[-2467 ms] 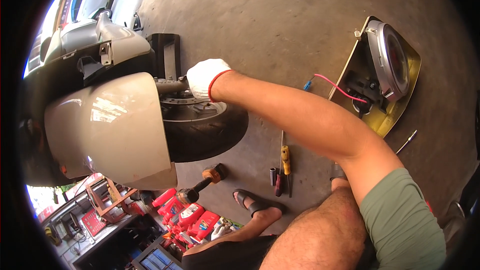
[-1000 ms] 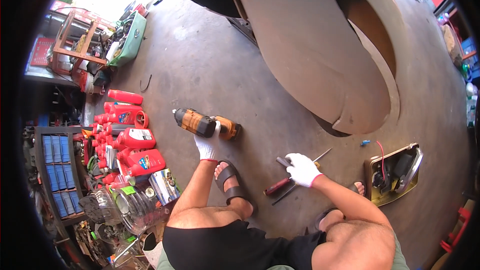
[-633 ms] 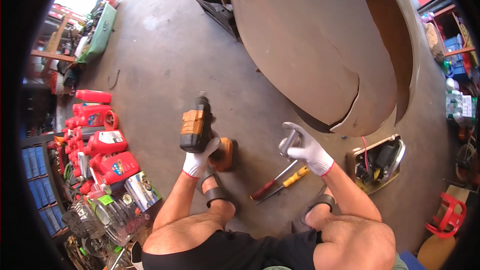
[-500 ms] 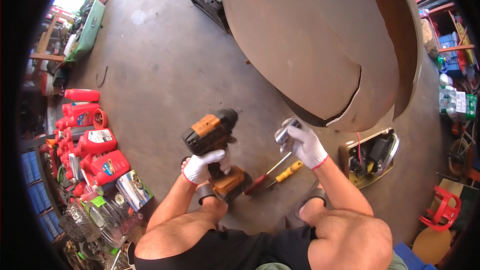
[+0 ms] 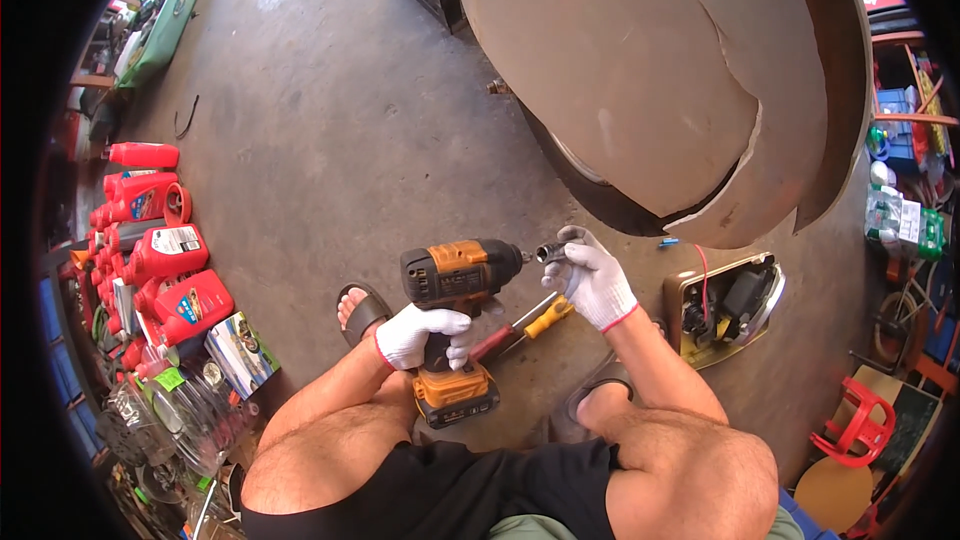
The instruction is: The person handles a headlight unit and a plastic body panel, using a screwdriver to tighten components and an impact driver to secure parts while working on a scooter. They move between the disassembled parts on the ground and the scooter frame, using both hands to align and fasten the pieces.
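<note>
Gloved in white, my left hand (image 5: 424, 337) is wrapped round the handle of an orange and black impact driver (image 5: 462, 272), whose nose points right. My right hand (image 5: 596, 278), gloved too, pinches a metal socket (image 5: 549, 253) by its far end. The socket's open end faces the driver's square drive, with a small gap between them. Below on the floor lie a red-handled screwdriver (image 5: 494, 343) and a yellow-handled screwdriver (image 5: 548, 318), partly hidden behind the driver.
A large cracked brownish fender (image 5: 640, 90) hangs ahead on the right. Close to my right knee sits an open housing (image 5: 725, 305) with wiring inside. Red bottles (image 5: 170, 252) crowd the left side, and a red plastic stool (image 5: 858, 422) stands at the right.
The driver has swung level, its nose now aimed right. My right hand has turned the socket toward it, and the two have come close together. The view has shifted slightly.
</note>
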Demonstrator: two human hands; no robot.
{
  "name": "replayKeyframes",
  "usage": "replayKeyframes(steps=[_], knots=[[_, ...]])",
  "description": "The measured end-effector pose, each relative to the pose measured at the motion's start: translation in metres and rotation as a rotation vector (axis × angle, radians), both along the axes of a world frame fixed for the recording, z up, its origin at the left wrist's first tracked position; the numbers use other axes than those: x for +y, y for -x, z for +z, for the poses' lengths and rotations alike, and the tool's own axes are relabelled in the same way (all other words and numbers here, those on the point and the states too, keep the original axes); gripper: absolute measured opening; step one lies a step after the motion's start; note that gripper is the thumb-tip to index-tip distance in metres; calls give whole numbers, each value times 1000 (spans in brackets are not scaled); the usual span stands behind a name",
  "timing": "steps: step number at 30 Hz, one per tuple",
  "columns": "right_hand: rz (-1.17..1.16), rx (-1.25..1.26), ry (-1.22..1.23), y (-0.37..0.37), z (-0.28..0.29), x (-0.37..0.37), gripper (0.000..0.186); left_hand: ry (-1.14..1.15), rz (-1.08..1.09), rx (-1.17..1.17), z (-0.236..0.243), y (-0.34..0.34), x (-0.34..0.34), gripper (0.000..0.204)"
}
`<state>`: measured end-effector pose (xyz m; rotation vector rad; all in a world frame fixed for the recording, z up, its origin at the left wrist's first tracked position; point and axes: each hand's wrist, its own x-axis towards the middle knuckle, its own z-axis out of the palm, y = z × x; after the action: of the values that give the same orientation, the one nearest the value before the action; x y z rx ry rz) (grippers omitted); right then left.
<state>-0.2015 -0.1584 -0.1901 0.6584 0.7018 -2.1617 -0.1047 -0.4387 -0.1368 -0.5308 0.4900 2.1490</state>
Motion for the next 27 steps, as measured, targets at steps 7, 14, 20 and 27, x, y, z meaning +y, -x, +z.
replayKeyframes(steps=[7,14,20,27], knots=[[49,67,-55,-1,7,-6,25,-22,17,-38,-3,-4,-1,55],[36,63,-91,-2,8,-11,26,40,8,-34,1,-3,0,58],[52,74,-121,-4,8,-16,25,59,0,-13,-4,-4,0,59],[99,87,-135,-1,10,-18,17,93,-45,10,-3,-2,-2,52]])
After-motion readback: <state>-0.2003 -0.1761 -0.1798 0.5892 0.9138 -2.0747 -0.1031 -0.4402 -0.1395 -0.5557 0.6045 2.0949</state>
